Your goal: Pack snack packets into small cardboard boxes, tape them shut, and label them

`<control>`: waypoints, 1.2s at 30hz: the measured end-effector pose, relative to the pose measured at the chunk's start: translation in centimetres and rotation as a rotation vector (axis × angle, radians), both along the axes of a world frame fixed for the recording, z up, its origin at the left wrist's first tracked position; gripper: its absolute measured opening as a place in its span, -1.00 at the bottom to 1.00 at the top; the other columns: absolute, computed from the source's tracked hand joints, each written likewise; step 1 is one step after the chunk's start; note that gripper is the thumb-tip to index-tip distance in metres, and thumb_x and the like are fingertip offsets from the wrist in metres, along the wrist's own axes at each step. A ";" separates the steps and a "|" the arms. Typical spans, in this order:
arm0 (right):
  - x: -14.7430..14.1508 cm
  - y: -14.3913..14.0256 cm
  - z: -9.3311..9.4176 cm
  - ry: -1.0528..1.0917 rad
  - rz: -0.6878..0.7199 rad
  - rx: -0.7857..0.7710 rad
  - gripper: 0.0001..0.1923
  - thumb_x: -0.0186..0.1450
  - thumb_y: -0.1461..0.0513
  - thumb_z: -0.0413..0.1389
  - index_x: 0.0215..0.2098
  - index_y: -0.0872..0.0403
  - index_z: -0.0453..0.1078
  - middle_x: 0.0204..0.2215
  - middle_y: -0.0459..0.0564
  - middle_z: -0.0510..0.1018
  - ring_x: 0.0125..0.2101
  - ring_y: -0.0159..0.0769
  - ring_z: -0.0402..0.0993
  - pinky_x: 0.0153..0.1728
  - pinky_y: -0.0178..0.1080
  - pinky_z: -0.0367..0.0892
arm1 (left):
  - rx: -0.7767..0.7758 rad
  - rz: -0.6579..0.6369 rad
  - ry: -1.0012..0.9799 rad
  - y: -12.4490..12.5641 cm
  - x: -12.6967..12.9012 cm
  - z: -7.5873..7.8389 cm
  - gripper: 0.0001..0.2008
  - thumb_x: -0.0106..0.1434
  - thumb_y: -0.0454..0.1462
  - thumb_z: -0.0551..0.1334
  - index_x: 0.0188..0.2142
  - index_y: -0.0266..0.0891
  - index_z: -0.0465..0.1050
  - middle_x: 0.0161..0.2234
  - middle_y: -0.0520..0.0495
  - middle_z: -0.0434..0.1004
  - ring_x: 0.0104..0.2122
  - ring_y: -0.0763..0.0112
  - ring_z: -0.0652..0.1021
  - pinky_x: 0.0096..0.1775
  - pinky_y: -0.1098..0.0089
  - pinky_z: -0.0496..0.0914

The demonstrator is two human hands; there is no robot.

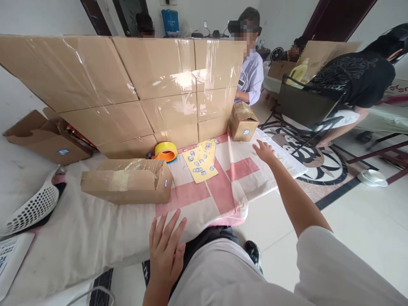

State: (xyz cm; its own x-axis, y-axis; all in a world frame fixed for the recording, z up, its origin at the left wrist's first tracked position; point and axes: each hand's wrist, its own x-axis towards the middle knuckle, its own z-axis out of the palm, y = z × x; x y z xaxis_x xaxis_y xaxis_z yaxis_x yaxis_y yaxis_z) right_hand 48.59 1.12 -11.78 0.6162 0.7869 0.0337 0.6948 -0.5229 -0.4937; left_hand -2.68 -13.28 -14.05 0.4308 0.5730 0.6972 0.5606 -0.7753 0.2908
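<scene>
Nearest the camera, the left hand (165, 250) lies flat with fingers spread on the white cloth with pink squares (219, 191) at the table's near edge, gripping nothing; the right hand (264, 151) stretches far forward, fingers open and empty, its tips on the cloth just short of the small brown cardboard box with a blue sticker (243, 122), not yet touching it; that box stands at the far right of the cloth against the tall taped cardboard wall (134, 85). A long, flat brown cardboard box (127, 180), taped and bearing a small label on its end, lies to the left; between the two boxes sit a yellow sheet of small blue-and-white stickers (200, 161) and a roll of yellow tape on an orange holder (166, 151). Judging from this, both boxes look already labelled, and the small one seems next to be picked up. Beyond the wall, other people sit or bend at their own work.
</scene>
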 end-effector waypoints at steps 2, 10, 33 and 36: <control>-0.2 0.0 -1.1 -0.055 -0.035 -0.062 -0.48 0.41 0.00 0.12 0.23 0.09 0.33 0.24 0.23 0.37 0.25 0.14 0.25 0.24 0.30 0.13 | -0.012 0.017 0.019 0.0 -0.6 -0.5 -0.52 0.37 -0.38 0.05 0.26 -0.24 0.36 0.25 -0.25 0.43 0.41 0.12 0.16 0.39 0.02 -0.01; -0.8 6.3 -1.9 -0.143 0.033 -0.013 -0.61 0.44 0.11 0.15 0.17 0.09 0.36 0.13 0.11 0.46 0.03 -0.13 0.48 0.04 0.03 0.46 | -0.072 0.031 0.033 -0.6 -0.9 -1.9 -0.58 0.37 -0.39 0.04 0.17 -0.20 0.42 0.12 -0.19 0.57 0.33 0.23 0.31 0.31 0.12 0.11; -6.6 14.9 0.0 -0.281 0.372 0.246 -0.76 0.44 0.17 0.13 0.00 0.14 0.46 0.04 0.11 0.52 0.05 -0.13 0.47 0.12 0.05 0.37 | -0.070 0.052 0.066 -1.2 -3.0 -3.1 -0.64 0.36 -0.40 0.08 0.08 -0.19 0.47 0.00 -0.08 0.65 0.15 0.21 0.50 0.12 0.20 0.30; -6.4 15.9 0.5 -0.281 0.370 0.256 -0.68 0.42 0.10 0.17 0.04 0.10 0.45 0.10 0.11 0.49 0.10 -0.09 0.43 0.16 0.10 0.33 | -0.042 0.076 0.106 -1.2 -4.4 -3.1 -0.65 0.35 -0.39 0.08 0.06 -0.17 0.48 -0.02 -0.07 0.67 0.13 0.20 0.52 0.08 0.20 0.31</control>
State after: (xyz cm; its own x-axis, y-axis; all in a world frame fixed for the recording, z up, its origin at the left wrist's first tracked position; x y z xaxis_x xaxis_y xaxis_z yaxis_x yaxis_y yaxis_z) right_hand 42.15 17.01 -11.28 0.2387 0.8949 0.3770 0.9341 -0.1054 -0.3412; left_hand -7.06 -14.50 -17.18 0.4550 0.6342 0.6251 0.6464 -0.7181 0.2580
